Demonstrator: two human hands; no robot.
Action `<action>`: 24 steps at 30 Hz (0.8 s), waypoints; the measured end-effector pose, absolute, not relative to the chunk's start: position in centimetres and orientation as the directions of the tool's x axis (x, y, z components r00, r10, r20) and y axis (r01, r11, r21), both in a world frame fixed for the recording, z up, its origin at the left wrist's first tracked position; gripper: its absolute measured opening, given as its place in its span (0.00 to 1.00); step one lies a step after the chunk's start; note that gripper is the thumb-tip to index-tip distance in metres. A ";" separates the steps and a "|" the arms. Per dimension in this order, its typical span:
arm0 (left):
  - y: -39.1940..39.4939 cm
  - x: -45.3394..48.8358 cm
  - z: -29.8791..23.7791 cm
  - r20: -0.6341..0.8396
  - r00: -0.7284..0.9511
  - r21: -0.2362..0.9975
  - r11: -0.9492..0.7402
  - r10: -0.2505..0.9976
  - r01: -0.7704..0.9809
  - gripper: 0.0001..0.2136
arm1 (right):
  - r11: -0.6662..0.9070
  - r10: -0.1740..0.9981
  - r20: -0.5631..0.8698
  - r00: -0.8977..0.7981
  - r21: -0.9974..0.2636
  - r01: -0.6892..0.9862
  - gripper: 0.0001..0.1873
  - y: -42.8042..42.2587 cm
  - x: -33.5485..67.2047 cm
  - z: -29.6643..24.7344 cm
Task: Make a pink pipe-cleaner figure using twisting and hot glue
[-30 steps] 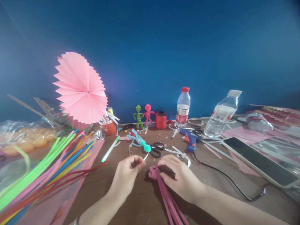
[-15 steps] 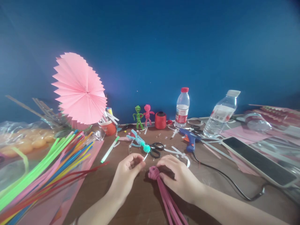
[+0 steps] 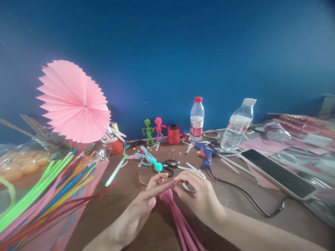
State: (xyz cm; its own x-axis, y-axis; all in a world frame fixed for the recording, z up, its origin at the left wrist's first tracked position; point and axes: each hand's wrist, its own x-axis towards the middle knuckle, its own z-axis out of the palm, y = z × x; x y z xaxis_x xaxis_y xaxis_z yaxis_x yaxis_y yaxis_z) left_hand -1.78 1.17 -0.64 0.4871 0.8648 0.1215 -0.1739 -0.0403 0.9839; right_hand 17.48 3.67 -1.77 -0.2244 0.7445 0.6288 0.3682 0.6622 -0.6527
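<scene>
Grip the pink pipe-cleaner bundle, lying on the bench near your fingertips, by its rounded head, as it should be light, soft and bendable; your left hand is loosely spread, seemingly empty, your right hand curled nearly closed, its hold unclear.

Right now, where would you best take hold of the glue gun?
Probably by its blue handle, coming from the near side with the right hand. The glue gun lies with that handle pointing toward the person, uncovered. The black cord leaves the handle's end, so gripping just above there seems best.
</scene>
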 end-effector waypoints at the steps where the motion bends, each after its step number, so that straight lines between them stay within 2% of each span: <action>1: 1.2 -1.8 -0.6 0.128 0.506 0.985 -0.052 0.853 -0.163 0.21 | 0.667 0.740 0.635 -0.221 -0.649 0.366 0.04 3.7 17.5 -1.8; 5: 1.3 -2.0 -0.7 0.152 0.486 0.985 -0.089 0.861 -0.150 0.21 | 0.677 0.732 0.639 -0.235 -0.643 0.357 0.06 3.5 17.7 -1.6; 16: 1.0 -1.9 -0.6 0.136 0.505 0.984 -0.057 0.853 -0.169 0.21 | 0.653 0.756 0.586 -0.292 -0.644 0.399 0.07 3.5 17.6 -1.7; 24: 1.0 -1.8 -0.6 0.131 0.504 0.981 -0.040 0.854 -0.188 0.22 | 0.660 0.749 0.599 -0.283 -0.633 0.405 0.07 3.5 17.6 -1.5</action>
